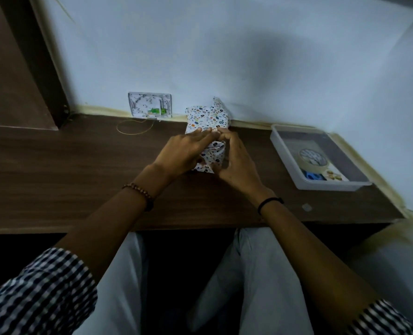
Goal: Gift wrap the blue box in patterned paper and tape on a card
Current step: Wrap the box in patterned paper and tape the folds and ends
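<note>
Dark wood-grain desk (pixel 55 165) against a pale wall: the patterned paper (pixel 206 122), wrapped around the hidden box, is pressed flat by the left hand (pixel 183 151) and pinched by the right hand (pixel 234 160). Folds should be creased tight before the tape roll (pixel 313 158) in the tray (pixel 287 163) is fetched.

Left hand (pixel 186 151): palm down, fingers extended flat, pointing right.
Right hand (pixel 236 160): fingers curled, tips meeting the left fingertips.
Forearms: both stretched forward, converging.
Sleeves: rolled near elbows.
</note>
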`<state>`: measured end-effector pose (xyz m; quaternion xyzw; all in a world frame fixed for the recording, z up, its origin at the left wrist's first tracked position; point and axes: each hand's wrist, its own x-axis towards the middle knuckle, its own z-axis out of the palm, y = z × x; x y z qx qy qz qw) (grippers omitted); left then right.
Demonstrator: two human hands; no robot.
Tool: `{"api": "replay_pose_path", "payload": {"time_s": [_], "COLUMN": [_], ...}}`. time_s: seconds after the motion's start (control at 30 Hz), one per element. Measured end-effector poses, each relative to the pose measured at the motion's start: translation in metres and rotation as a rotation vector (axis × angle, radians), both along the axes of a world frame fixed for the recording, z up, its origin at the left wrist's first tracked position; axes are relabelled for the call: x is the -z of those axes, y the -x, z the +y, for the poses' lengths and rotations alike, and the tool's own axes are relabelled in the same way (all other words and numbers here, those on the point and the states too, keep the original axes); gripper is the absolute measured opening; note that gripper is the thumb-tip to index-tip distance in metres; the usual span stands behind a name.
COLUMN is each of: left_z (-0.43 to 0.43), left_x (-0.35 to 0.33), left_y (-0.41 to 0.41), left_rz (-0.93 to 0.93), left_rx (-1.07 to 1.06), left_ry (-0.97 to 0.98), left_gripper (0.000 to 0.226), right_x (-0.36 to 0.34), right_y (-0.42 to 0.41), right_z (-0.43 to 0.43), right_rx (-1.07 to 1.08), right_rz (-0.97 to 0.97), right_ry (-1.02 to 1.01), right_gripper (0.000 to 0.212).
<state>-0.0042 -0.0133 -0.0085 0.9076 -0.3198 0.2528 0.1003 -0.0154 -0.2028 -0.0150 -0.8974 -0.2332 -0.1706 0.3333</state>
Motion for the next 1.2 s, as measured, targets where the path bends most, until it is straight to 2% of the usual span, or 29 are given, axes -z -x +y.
{"api": "replay_pose_path", "payload": {"time_s": [0.13, 0.27, 0.37, 0.43, 0.5, 0.63, 0.7, 0.9, 1.0, 1.2], "left_z": [0.000, -0.001, 0.000, 0.001, 0.000, 0.000, 0.001, -0.002, 0.000, -0.005], "left_x": [-0.003, -0.006, -0.006, -0.005, -0.005, -0.004, -0.002, -0.003, -0.002, 0.001], "left_y": [0.002, 0.006, 0.007, 0.005, 0.005, 0.004, 0.003, 0.006, 0.010, 0.014], "left_rz": [0.020, 0.035, 0.031, 0.028, 0.027, 0.011, -0.004, -0.051, -0.086, 0.015], "left_rx": [-0.015, -0.021, -0.006, -0.006, -0.008, -0.005, -0.001, 0.043, 0.056, 0.094], "left_ry": [-0.012, 0.008, 0.021, 0.026, 0.034, 0.039, 0.037, 0.012, 0.010, 0.068], "left_gripper": [0.084, 0.076, 0.076, 0.076, 0.076, 0.075, 0.077, 0.084, 0.087, 0.090], "right_x": [-0.005, -0.013, -0.022, -0.024, -0.023, -0.021, -0.020, -0.020, -0.020, -0.036], "right_y": [0.009, 0.005, -0.002, -0.009, -0.017, -0.024, -0.023, -0.023, -0.025, -0.014], "right_z": [-0.023, -0.063, -0.096, -0.121, -0.146, -0.178, -0.183, -0.186, -0.183, -0.153], "right_rx": [0.047, 0.250, 0.421, 0.532, 0.625, 0.680, 0.657, 0.614, 0.626, 0.571], "right_rz": [-0.080, -0.218, -0.263, -0.250, -0.155, 0.293, 0.392, 0.282, 0.174, 0.036], "right_ry": [-0.026, -0.091, -0.108, -0.065, 0.002, 0.157, 0.209, 0.245, 0.137, -0.143], "right_gripper": [0.047, 0.025, 0.016, 0.016, 0.023, 0.043, 0.045, 0.040, 0.027, 0.030]}}
